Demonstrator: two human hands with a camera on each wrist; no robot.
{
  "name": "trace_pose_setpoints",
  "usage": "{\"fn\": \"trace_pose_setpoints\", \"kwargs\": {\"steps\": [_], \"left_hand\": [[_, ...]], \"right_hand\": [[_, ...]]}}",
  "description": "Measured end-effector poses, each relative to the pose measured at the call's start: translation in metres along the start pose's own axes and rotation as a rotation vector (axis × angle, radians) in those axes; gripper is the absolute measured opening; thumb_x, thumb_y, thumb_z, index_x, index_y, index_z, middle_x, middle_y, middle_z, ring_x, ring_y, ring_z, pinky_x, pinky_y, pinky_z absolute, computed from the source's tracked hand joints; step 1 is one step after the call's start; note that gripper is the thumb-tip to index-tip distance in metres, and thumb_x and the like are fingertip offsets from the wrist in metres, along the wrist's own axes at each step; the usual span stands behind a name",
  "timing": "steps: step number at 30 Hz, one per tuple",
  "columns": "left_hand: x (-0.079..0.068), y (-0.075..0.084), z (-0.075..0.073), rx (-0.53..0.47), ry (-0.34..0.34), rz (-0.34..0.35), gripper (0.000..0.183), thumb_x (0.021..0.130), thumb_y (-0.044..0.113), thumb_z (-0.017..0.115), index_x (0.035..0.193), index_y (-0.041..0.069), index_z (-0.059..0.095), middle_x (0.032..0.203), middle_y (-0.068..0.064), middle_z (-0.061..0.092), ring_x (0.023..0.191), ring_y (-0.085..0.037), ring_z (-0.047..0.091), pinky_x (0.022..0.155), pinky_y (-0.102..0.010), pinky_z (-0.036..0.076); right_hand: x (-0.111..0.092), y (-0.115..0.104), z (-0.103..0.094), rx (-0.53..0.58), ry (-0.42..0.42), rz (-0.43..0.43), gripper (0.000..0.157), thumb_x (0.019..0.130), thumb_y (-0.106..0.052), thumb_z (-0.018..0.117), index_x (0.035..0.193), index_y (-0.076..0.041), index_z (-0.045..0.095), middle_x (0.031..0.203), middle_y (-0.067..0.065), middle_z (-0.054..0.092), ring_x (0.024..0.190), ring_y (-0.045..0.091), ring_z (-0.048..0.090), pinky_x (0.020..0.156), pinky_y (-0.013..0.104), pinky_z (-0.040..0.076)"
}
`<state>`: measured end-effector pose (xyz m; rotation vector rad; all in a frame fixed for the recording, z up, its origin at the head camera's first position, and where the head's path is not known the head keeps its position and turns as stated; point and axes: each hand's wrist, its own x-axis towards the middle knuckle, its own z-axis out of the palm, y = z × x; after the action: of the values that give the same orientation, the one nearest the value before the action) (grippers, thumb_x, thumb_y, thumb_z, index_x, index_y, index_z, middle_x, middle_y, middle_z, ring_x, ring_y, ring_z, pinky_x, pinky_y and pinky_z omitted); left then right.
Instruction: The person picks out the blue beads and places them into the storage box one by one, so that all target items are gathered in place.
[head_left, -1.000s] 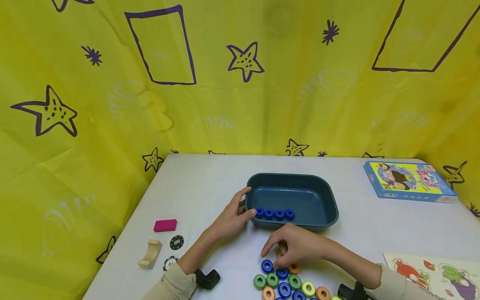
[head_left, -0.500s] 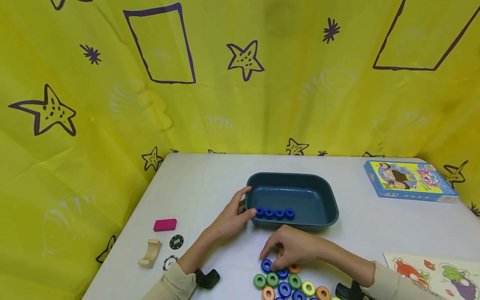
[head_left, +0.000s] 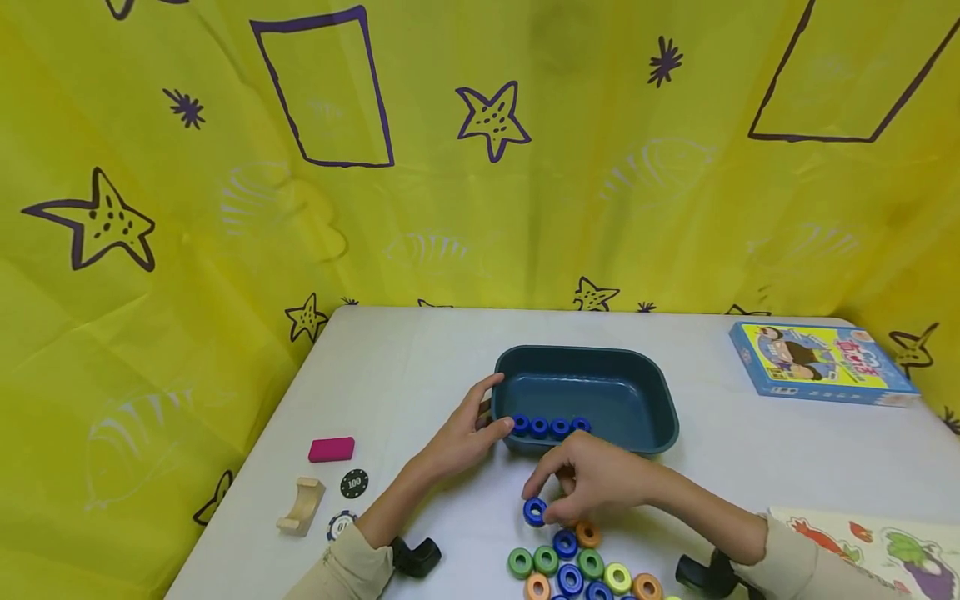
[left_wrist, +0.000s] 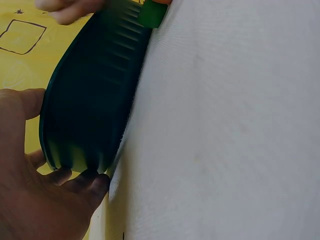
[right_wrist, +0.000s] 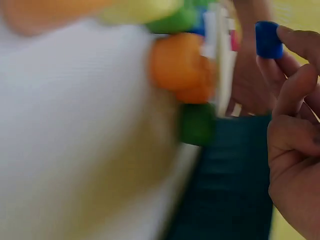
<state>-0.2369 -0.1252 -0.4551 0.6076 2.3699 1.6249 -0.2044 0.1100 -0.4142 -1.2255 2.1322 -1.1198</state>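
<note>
My right hand [head_left: 600, 477] pinches a blue ring [head_left: 535, 512] between thumb and index finger, just above the table in front of the tray. In the right wrist view that blue ring [right_wrist: 269, 40] is at the fingertips. My left hand [head_left: 463, 435] grips the left end of a dark teal tray [head_left: 660, 400], thumb at the near rim and fingers along the outside. The left wrist view has the same hand [left_wrist: 47, 195] around the tray's end. Inside the tray, several blue rings [head_left: 539, 427] stand in a row along the near wall.
Below my right hand lie loose rings, among them a green ring [head_left: 520, 563], an orange ring [head_left: 646, 586] and a yellow ring [head_left: 617, 577]. Left are a pink block [head_left: 331, 450], a wooden arch [head_left: 302, 507] and a black chip [head_left: 354, 483]. A blue box [head_left: 821, 364] lies back right.
My right hand has taken hold of a blue ring from the group and lifted it slightly toward the tray. My left hand has stayed on the tray.
</note>
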Motion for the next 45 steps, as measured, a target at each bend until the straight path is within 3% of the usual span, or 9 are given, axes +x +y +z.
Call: {"fn": "trace_pose_setpoints", "kwargs": {"steps": [3,8,12,16,20,24,33,40,45], "left_hand": [[0.001,-0.001,0.0,0.009,0.004,0.008,0.067,0.093,0.036,0.056,0.147,0.027,0.019,0.15,-0.006,0.021,0.13,-0.029,0.034,0.1,-0.045,0.035],[0.001,-0.001,0.0,-0.002,0.001,0.005,0.066,0.093,0.037,0.056,0.147,0.029,0.019,0.15,-0.006,0.021,0.13,-0.028,0.034,0.099,-0.044,0.036],[0.001,0.002,0.0,-0.011,-0.003,-0.01,0.065,0.093,0.033,0.056,0.146,0.03,0.019,0.151,-0.006,0.018,0.131,-0.029,0.032,0.099,-0.044,0.035],[-0.005,0.017,-0.001,-0.026,-0.013,-0.01,0.065,0.094,0.024,0.056,0.147,0.022,0.018,0.151,-0.012,0.017,0.131,-0.033,0.03,0.1,-0.047,0.034],[-0.011,0.033,-0.003,-0.029,-0.03,-0.013,0.064,0.095,0.02,0.054,0.148,0.015,0.018,0.15,-0.018,0.018,0.13,-0.037,0.031,0.099,-0.047,0.034],[-0.01,0.033,-0.003,-0.02,-0.025,-0.022,0.064,0.095,0.021,0.054,0.147,0.016,0.018,0.149,-0.018,0.019,0.13,-0.037,0.032,0.099,-0.047,0.035],[0.0,0.0,0.0,0.016,0.007,-0.022,0.067,0.093,0.035,0.056,0.147,0.028,0.019,0.151,-0.005,0.019,0.131,-0.029,0.033,0.1,-0.044,0.035],[-0.001,0.004,0.0,0.027,0.013,-0.034,0.066,0.093,0.034,0.056,0.147,0.028,0.019,0.151,-0.006,0.019,0.131,-0.03,0.033,0.1,-0.045,0.035],[-0.008,0.027,-0.003,0.013,-0.003,-0.028,0.064,0.094,0.025,0.055,0.148,0.019,0.02,0.15,-0.015,0.02,0.13,-0.035,0.033,0.099,-0.047,0.034]], "right_hand": [[-0.003,-0.007,-0.016,0.027,0.038,-0.036,0.021,0.079,-0.026,0.074,0.1,-0.027,0.071,0.055,-0.009,0.051,0.045,0.002,0.043,0.04,0.02,0.034],[-0.006,-0.005,-0.051,-0.04,0.14,-0.071,0.022,0.08,-0.025,0.074,0.103,-0.024,0.071,0.059,-0.006,0.053,0.047,0.005,0.044,0.041,0.022,0.035],[-0.007,0.016,-0.075,-0.1,0.239,0.004,0.023,0.08,-0.026,0.074,0.102,-0.022,0.071,0.062,-0.003,0.057,0.048,0.007,0.044,0.041,0.022,0.035],[-0.007,0.045,-0.087,-0.142,0.29,0.108,0.024,0.079,-0.028,0.075,0.101,-0.022,0.071,0.074,-0.003,0.062,0.049,0.007,0.044,0.042,0.023,0.035],[-0.004,0.069,-0.09,-0.165,0.261,0.165,0.023,0.079,-0.031,0.075,0.1,-0.023,0.071,0.076,-0.005,0.064,0.047,0.006,0.043,0.043,0.022,0.035],[0.003,0.081,-0.09,-0.192,0.228,0.174,0.022,0.078,-0.034,0.074,0.098,-0.024,0.072,0.08,-0.008,0.065,0.048,0.007,0.044,0.045,0.023,0.037],[0.014,0.088,-0.09,-0.196,0.153,0.174,0.023,0.079,-0.027,0.075,0.1,-0.018,0.072,0.091,-0.007,0.067,0.062,0.01,0.054,0.052,0.023,0.044],[0.003,0.066,-0.088,-0.247,0.311,0.185,0.023,0.08,-0.031,0.073,0.1,-0.02,0.072,0.086,-0.011,0.065,0.06,0.01,0.051,0.052,0.024,0.042],[-0.019,0.03,-0.07,-0.206,0.366,0.051,0.018,0.081,-0.027,0.073,0.098,-0.022,0.071,0.079,-0.009,0.063,0.056,0.009,0.05,0.048,0.024,0.042]]}}
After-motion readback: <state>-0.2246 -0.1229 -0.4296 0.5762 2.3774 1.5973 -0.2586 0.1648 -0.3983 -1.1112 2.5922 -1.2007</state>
